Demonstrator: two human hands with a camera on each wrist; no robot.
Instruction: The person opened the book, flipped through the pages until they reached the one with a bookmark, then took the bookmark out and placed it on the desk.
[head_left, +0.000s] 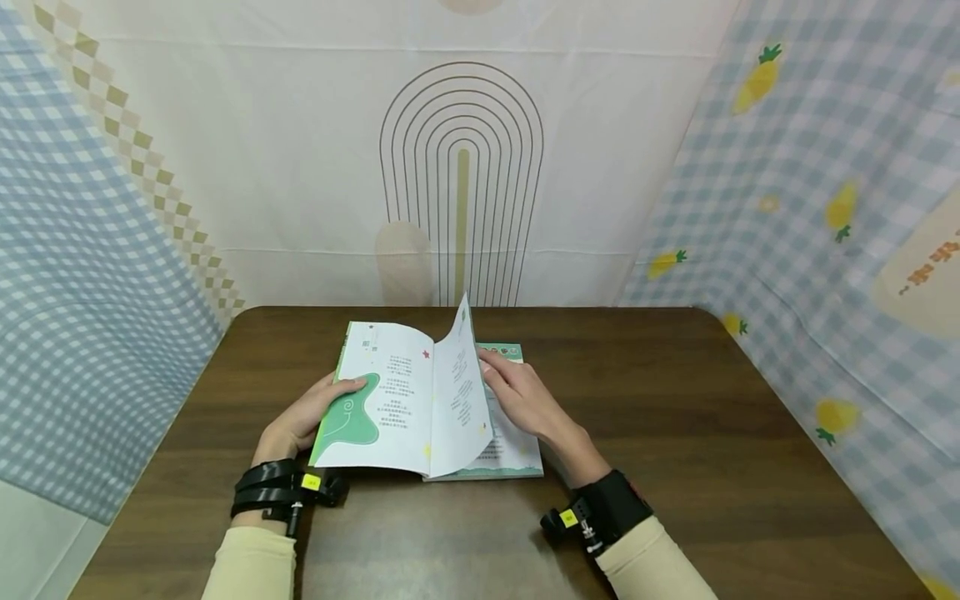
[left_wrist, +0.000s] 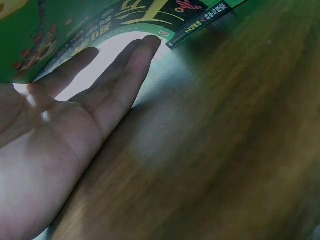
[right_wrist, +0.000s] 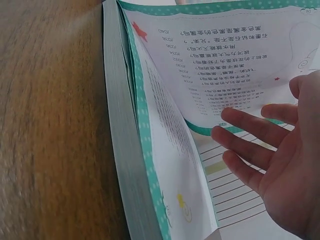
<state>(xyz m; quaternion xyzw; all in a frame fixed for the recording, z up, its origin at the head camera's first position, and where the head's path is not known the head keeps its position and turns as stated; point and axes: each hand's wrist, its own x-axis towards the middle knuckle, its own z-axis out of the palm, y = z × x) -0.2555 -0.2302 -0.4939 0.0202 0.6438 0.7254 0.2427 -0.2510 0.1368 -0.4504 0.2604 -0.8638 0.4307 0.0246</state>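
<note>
An open book [head_left: 397,392] with white pages and a green left page corner lies on the table. My left hand [head_left: 311,408] holds its left side, thumb on the page and fingers under the cover. From below, the left wrist view shows these fingers stretched along the green printed cover [left_wrist: 60,30]. One page [head_left: 459,383] stands raised and curved near the middle of the book. My right hand [head_left: 521,396] is on the right of that page, fingertips right at its side. In the right wrist view its fingers [right_wrist: 250,150] are spread in front of a printed contents page [right_wrist: 215,55].
The dark wooden table [head_left: 675,417] surrounds the book. A patterned white cloth [head_left: 300,167] hangs behind it, with blue checked cloths [head_left: 97,275] at the sides. Each wrist wears a black camera strap [head_left: 615,508].
</note>
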